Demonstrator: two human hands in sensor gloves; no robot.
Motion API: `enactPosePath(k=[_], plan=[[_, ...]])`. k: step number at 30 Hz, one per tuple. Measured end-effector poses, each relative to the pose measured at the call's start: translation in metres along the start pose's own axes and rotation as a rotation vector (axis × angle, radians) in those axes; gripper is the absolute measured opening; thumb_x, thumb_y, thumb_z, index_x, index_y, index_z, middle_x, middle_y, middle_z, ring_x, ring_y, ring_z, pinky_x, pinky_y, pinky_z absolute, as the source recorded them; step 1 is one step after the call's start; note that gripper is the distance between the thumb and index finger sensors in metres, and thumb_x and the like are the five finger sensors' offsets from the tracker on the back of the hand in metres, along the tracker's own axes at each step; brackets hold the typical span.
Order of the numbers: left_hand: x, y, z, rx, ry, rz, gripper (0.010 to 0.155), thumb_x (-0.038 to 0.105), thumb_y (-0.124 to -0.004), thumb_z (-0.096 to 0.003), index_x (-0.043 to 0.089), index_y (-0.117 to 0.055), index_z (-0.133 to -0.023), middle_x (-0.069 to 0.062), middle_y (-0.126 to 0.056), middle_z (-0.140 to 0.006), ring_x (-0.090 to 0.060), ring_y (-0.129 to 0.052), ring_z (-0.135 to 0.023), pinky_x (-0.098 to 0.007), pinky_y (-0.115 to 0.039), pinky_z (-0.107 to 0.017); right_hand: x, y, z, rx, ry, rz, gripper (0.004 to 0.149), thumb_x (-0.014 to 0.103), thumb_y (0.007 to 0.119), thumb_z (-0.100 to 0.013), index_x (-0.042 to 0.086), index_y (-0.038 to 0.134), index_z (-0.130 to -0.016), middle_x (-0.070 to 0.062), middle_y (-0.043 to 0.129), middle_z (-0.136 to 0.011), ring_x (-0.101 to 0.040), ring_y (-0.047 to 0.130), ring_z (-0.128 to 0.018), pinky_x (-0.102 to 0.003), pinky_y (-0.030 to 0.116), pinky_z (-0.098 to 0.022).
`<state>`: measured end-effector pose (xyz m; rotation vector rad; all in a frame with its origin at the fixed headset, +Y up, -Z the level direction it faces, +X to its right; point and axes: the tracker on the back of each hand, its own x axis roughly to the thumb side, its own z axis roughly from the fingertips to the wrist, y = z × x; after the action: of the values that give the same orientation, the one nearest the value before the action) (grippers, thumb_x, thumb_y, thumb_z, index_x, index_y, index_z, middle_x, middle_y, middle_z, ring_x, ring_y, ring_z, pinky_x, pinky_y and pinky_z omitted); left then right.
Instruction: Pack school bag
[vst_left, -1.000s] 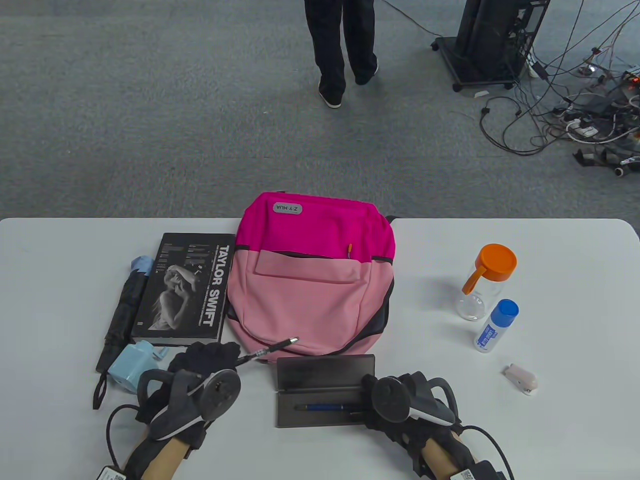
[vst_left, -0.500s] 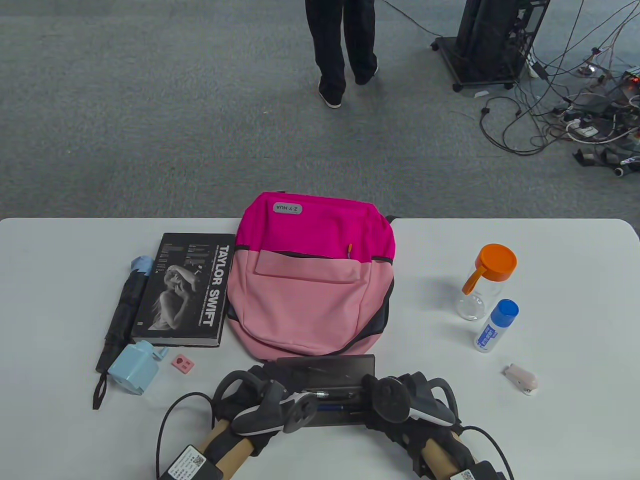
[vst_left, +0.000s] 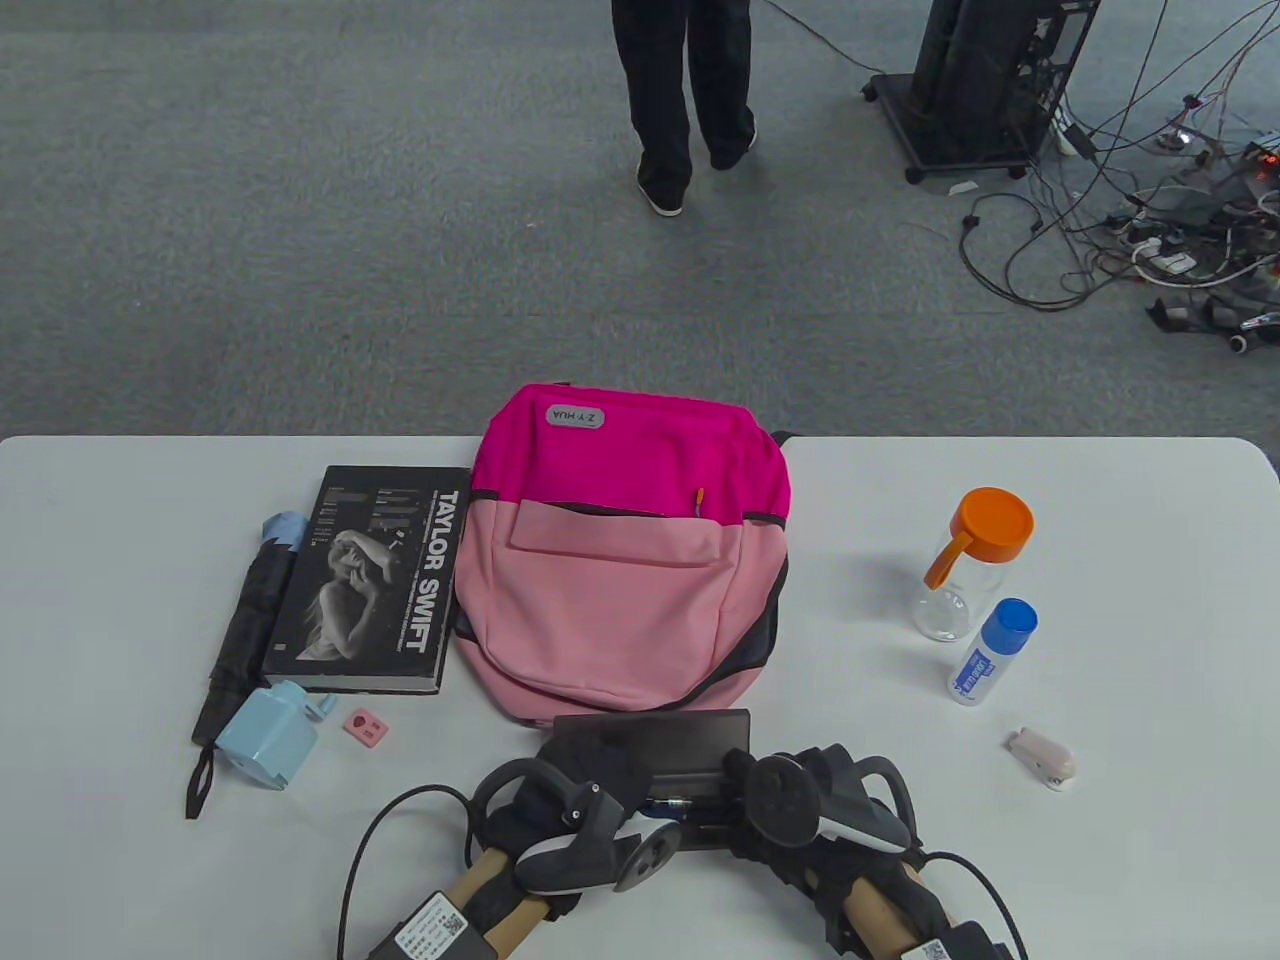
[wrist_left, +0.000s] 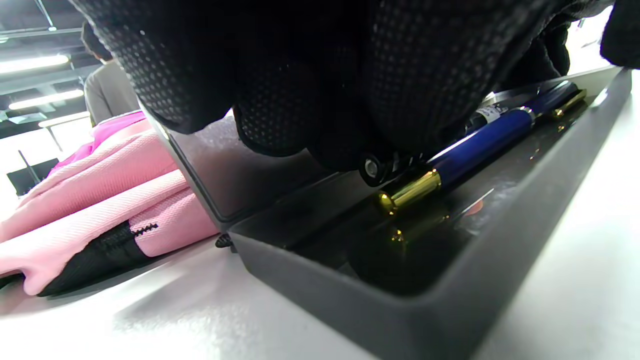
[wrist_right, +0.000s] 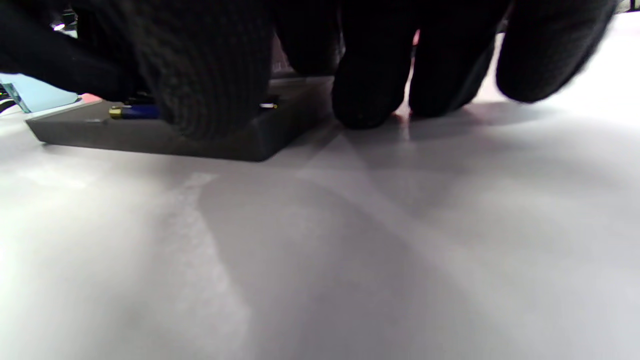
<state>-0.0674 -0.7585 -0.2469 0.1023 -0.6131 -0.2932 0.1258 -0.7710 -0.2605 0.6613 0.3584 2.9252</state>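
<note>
A pink backpack (vst_left: 625, 555) lies flat on the white table (vst_left: 1100, 800), and everything else is placed around it. Just in front of the backpack, touching its near edge, sits an open dark pencil case (vst_left: 690, 745) with its lid standing up against the bag. Inside the tray lie a blue pen with gold trim (wrist_left: 480, 150) and a black pen (wrist_left: 395, 165) beside it.

The left hand (vst_left: 575, 800) reaches down into the case; in the left wrist view its gloved fingers (wrist_left: 320, 90) are curled over the black pen at its near end, clamped on it as it touches the tray. The right hand (vst_left: 800, 800) rests at the right end of the case, its thumb pressed on the case's corner and the other fingers (wrist_right: 370, 95) on the table just beside it, relaxed and holding nothing.

Left of the backpack lies a black book (vst_left: 375, 580), touching the bag's side, and beyond the book a folded dark umbrella (vst_left: 250, 620). In front of the book are a light blue pencil sharpener (vst_left: 270, 735) and a small pink eraser (vst_left: 363, 727).

Right of the backpack, well apart, stand a clear bottle with an orange lid (vst_left: 970, 565) and a blue-capped glue bottle (vst_left: 990, 650), with a small white stapler-like item (vst_left: 1042, 757) nearer the table's front.
</note>
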Motion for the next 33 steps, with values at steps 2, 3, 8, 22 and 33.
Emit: enactPosePath(k=[2, 3, 8, 22, 33], plan=[[-0.003, 0.003, 0.001, 0.004, 0.01, 0.017, 0.048, 0.036, -0.095, -0.0409, 0.027, -0.089, -0.088, 0.001, -0.105, -0.082, -0.024, -0.106, -0.065, -0.049, -0.093, -0.055, 0.0, 0.0, 0.0, 0.0, 0.0, 0.001, 0.077, 0.04, 0.087, -0.044, 0.007, 0.061, -0.109, -0.028, 0.083, -0.094, -0.056, 0.08, -0.086, -0.077, 0.069, -0.061], [-0.006, 0.005, 0.002, 0.01, 0.016, 0.015, 0.048, 0.036, -0.095, -0.041, 0.027, -0.089, -0.088, 0.001, -0.105, -0.083, -0.024, -0.106, -0.065, -0.049, -0.093, -0.055, 0.0, 0.0, 0.0, 0.0, 0.0, 0.0, 0.077, 0.04, 0.087, -0.044, 0.007, 0.06, -0.109, -0.028, 0.083, -0.094, -0.056, 0.08, -0.086, -0.077, 0.069, -0.061], [-0.018, 0.012, 0.009, 0.033, 0.06, 0.027, 0.05, 0.036, -0.094, -0.0416, 0.027, -0.087, -0.09, 0.0, -0.103, -0.087, -0.026, -0.104, -0.071, -0.051, -0.091, -0.058, 0.001, 0.001, 0.0, 0.0, 0.0, 0.002, 0.077, 0.04, 0.087, -0.044, 0.007, 0.061, -0.109, -0.028, 0.083, -0.094, -0.056, 0.08, -0.086, -0.077, 0.069, -0.061], [-0.119, 0.031, 0.044, -0.082, 0.462, 0.065, 0.058, 0.047, -0.084, -0.0478, 0.023, -0.082, -0.101, -0.011, -0.092, -0.104, -0.041, -0.09, -0.092, -0.058, -0.079, -0.068, 0.001, 0.001, 0.0, 0.002, 0.004, 0.002, 0.077, 0.039, 0.087, -0.044, 0.007, 0.06, -0.109, -0.029, 0.082, -0.095, -0.057, 0.079, -0.086, -0.077, 0.069, -0.061], [-0.172, -0.011, 0.053, -0.478, 0.773, 0.058, 0.071, 0.054, -0.082, -0.0489, 0.013, -0.076, -0.107, -0.019, -0.092, -0.105, -0.037, -0.101, -0.079, -0.049, -0.087, -0.058, 0.0, 0.001, 0.0, 0.002, 0.009, -0.001, 0.077, 0.04, 0.088, -0.044, 0.008, 0.061, -0.109, -0.029, 0.082, -0.095, -0.056, 0.08, -0.086, -0.077, 0.069, -0.061]])
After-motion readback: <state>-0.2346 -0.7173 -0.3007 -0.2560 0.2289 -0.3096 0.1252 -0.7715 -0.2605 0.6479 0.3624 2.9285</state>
